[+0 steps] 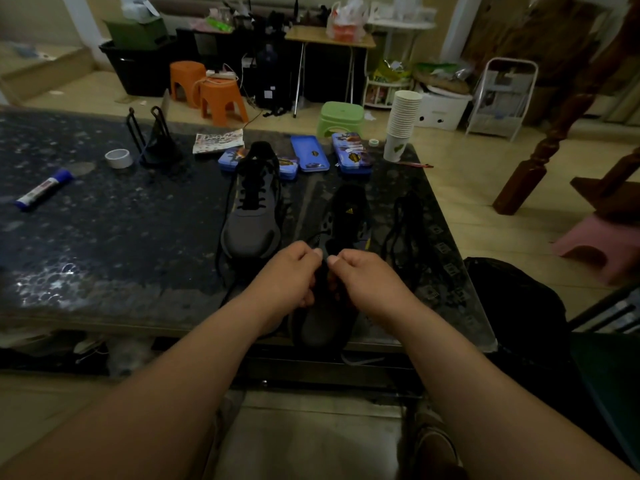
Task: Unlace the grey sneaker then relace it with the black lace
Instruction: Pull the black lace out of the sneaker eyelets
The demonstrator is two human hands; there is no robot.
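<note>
1. Second sneaker [251, 223], laced, beyond left hand [291, 271]; spare coiled lace [405, 230] beyond right hand [367, 275]; glossy blue tins [309, 154] farther out.
2. Both hands pinch black lace [325, 268], hiding the midsection of the matte grey sneaker [325, 327] beneath them.

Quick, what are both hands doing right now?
Left hand: pinching the thin black lace.
Right hand: pinching the same lace.

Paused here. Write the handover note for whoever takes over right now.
Left hand and right hand each pinch the black lace over the near grey sneaker at the table edge.
A second grey sneaker, laced, stands beyond to the left. A loose lace lies to the right.
The near shoe's upper eyelets look unlaced. Whether this is unlacing or relacing is unclear.
</note>
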